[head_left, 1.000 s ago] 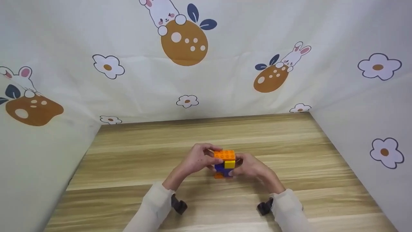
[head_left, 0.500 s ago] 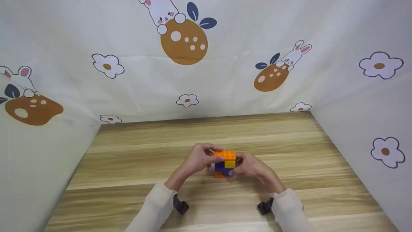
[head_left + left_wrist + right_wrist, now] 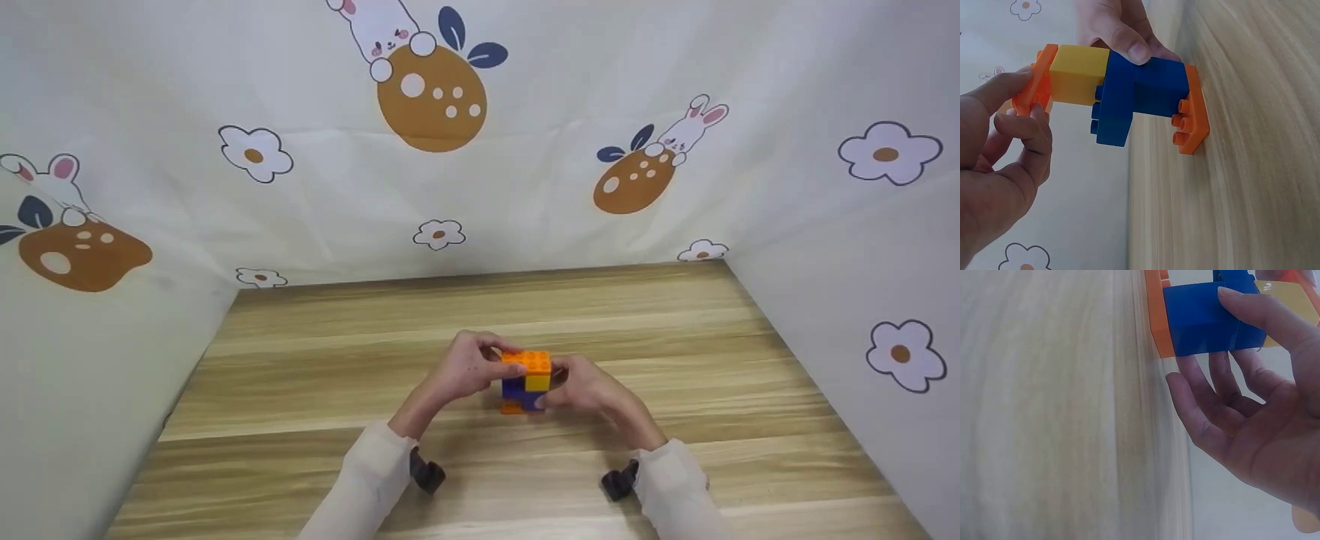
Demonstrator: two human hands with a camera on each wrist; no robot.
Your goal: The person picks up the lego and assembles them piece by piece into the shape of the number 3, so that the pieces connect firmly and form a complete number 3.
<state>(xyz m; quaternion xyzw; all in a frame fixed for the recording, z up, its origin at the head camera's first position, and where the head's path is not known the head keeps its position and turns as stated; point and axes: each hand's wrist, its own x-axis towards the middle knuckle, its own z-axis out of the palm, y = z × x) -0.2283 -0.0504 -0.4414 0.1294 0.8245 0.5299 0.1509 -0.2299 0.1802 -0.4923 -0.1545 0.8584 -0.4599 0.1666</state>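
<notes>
- A small brick stack (image 3: pixel 525 382) stands mid-table (image 3: pixel 315 360) between both hands: orange base plate (image 3: pixel 1193 109), blue bricks (image 3: pixel 1140 95), a yellow brick (image 3: pixel 1078 73), and an orange plate (image 3: pixel 526 361) on top
- The left hand (image 3: pixel 471 367) pinches that top orange plate at its edge, fingers curled round it
- The right hand (image 3: pixel 581 386) steadies the blue section, thumb across it, the other fingers loose
- Four layers look joined; whether the top plate is pressed fully home, I can't tell
</notes>
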